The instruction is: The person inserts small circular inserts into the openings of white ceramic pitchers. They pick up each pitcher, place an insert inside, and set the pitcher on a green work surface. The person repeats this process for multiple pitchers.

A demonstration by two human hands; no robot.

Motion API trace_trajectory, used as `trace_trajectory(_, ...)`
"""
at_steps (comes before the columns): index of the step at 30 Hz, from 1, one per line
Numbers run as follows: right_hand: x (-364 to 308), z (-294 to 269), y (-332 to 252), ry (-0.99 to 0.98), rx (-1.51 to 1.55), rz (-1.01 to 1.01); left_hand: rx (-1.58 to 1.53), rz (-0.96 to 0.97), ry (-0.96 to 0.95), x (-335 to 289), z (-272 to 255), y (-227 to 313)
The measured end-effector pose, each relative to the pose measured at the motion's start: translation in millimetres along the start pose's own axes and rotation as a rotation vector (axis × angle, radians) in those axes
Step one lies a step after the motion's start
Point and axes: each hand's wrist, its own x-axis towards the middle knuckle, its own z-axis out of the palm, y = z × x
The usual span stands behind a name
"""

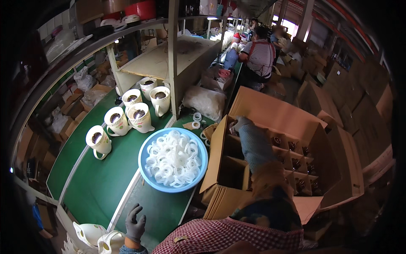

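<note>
My right hand [240, 124], in a grey glove, reaches into the far left corner of a large open carton [211, 158]. Its fingers are bent inward, and what lies between them is hidden. Cardboard dividers split the carton into cells; several on the right hold dark, shiny round-topped pieces [296, 164], while cells on the near left look bare. Low over the green bench, my left hand [135, 224] is empty with its gloved fingers apart. Beside it stand cream jugs [91, 234] at the bench's near end. A blue basin [203, 165] full of translucent white rings [173, 158] sits between my hands.
Several floral cream jugs [139, 116] with dark round openings stand on the green bench [97, 178]. A metal post [173, 59] rises behind the basin, near loose rings [196, 125] and a plastic-wrapped bundle [205, 103]. A person in stripes [259, 59] sits farther along the line.
</note>
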Motion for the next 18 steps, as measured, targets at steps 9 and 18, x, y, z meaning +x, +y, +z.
trace_trajectory(9,-174,-97,-52,0.505,0.041,-0.519,-0.346,-0.076,-0.131,-12,-9,8)
trace_trajectory(18,-334,4,-191,-0.274,0.679,-1.271,-1.129,-0.131,-0.262,-15,7,25)
